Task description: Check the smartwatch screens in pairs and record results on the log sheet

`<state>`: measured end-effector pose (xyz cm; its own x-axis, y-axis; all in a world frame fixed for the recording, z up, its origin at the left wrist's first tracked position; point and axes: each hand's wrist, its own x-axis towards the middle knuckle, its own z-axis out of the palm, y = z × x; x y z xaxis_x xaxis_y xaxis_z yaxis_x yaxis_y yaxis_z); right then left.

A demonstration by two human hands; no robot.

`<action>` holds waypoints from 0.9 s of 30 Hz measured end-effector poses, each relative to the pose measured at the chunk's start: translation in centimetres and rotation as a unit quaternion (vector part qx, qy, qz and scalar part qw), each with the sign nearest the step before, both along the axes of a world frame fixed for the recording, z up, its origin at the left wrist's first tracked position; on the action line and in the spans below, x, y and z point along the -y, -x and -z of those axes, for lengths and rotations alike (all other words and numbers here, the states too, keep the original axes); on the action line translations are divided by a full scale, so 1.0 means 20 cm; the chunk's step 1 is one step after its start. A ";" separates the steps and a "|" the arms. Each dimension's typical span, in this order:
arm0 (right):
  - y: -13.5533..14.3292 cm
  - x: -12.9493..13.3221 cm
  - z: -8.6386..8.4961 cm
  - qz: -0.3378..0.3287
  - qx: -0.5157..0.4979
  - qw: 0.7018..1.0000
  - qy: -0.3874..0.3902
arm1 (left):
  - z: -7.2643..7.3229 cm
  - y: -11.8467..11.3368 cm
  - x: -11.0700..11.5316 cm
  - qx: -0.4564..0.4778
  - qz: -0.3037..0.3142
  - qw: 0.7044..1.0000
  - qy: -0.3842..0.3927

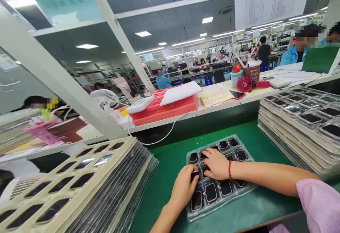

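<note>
A clear plastic tray (216,208) lies on the green work surface, its pockets holding several dark, rounded square pieces. At the tray's left side, my left hand (184,183) has thumb and fingers closed round one dark piece (195,174). My right hand (217,164), with a red bead bracelet at the wrist, rests over the upper middle of the tray. Its fingers are spread across the pockets, and part of the pieces below is covered by the palm.
Tall stacks of filled trays stand at the left (106,187) and right (289,126). Behind, a white shelf (183,116) carries red foam (167,109), papers, a phone (237,94), a small red fan (244,84) and cups. A white cable hangs from it. People sit farther back.
</note>
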<state>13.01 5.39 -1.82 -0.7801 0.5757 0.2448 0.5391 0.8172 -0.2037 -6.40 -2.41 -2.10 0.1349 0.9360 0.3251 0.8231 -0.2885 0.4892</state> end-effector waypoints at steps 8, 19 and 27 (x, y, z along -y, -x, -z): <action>-0.01 -0.21 -0.06 -0.069 -0.147 0.971 0.177 | -0.07 -0.07 -0.26 0.206 -0.020 0.978 0.026; -0.09 -0.26 -0.02 -0.029 -0.225 0.949 0.221 | 0.02 -0.16 -0.31 0.225 -0.007 0.974 -0.017; -0.09 -0.32 -0.02 -0.024 -0.228 0.916 0.330 | -0.02 -0.18 -0.30 0.216 0.016 0.976 -0.041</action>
